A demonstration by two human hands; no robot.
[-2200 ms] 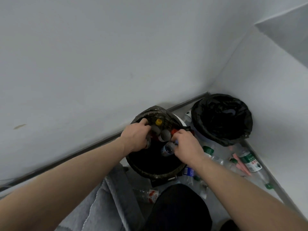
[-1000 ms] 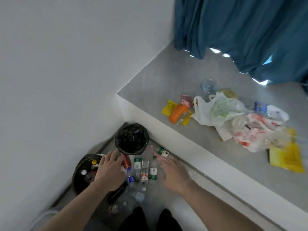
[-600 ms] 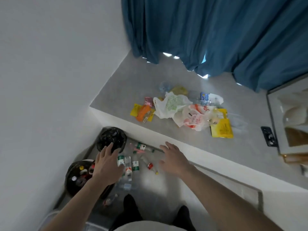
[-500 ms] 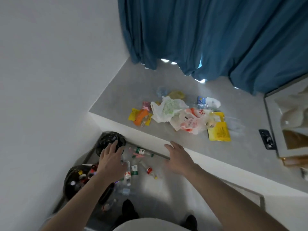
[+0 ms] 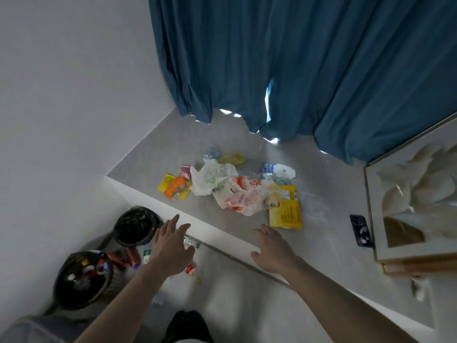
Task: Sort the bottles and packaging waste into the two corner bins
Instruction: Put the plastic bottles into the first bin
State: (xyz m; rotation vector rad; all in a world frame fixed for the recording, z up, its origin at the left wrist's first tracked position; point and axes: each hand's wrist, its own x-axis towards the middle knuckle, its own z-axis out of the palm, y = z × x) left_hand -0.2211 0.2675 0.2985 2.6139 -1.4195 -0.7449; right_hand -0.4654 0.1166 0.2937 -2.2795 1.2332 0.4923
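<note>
While hands hover empty | ledge litter: bags, pouches

Both hands out front, nothing in either grip

Left hand reaches toward 12 o'clock, fingers spread loose; right hand sits at its 3 o'clock, palm down, fingers relaxed. Forearms bare.

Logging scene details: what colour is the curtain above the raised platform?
Dark teal blue, plain with no pattern; the curtain shows clearly in the head view.

Dim, soft daylight leaks under the far dark-blue fabric curtain; wide-angle edges bend, near floor blurs.
</note>
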